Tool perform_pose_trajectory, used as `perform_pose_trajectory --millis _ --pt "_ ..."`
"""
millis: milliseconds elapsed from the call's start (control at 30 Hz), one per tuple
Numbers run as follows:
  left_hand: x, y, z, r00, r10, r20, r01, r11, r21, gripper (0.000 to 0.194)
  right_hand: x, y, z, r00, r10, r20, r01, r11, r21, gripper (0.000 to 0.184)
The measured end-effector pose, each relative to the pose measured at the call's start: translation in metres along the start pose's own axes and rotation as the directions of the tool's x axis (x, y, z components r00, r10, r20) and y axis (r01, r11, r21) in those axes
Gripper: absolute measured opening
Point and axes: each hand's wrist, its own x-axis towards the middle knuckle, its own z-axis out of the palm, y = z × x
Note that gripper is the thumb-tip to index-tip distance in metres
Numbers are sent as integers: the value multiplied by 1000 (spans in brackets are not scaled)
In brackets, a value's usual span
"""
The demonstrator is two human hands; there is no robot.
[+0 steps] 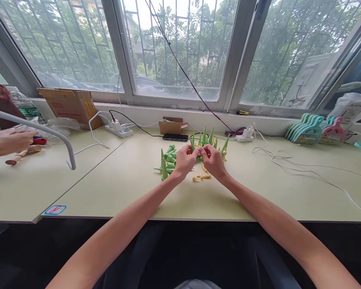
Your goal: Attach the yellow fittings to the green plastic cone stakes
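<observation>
My left hand and my right hand meet over the table, fingertips pinched together. Whatever lies between the fingers is too small and covered to make out. Just behind them stand several pointed green plastic pieces, some with small yellow parts at the base. To the left of my left hand lies a pile of green pieces, and one green spike stands upright beside it. Small yellow plastic pieces are scattered on the tabletop in front of my hands.
A black phone and a small open cardboard box are behind the pieces. Power strips and white cables lie further out. Another person's hand is at left, near a grey curved bar. Coloured plastic hangers stand right.
</observation>
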Motion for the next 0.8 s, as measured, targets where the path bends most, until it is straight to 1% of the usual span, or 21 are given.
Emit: perform_pose_trajectory --millis 133,367,567,800 --pt "0 -1 0 1000 -6 2 6 1000 -9 33 0 -1 0 1000 4 0 -4 1000 -4 33" --pt "0 1 0 1000 -14 -3 14 1000 -10 33 -1 -1 0 1000 -26 -15 26 1000 -12 33" --pt "0 2 0 1000 -6 -9 6 1000 25 32 -1 -1 0 1000 -20 -2 20 1000 5 33" --pt "-1 3 0 1000 -16 -9 16 1000 10 33 -1 -2 -1 1000 -19 -3 19 1000 11 33"
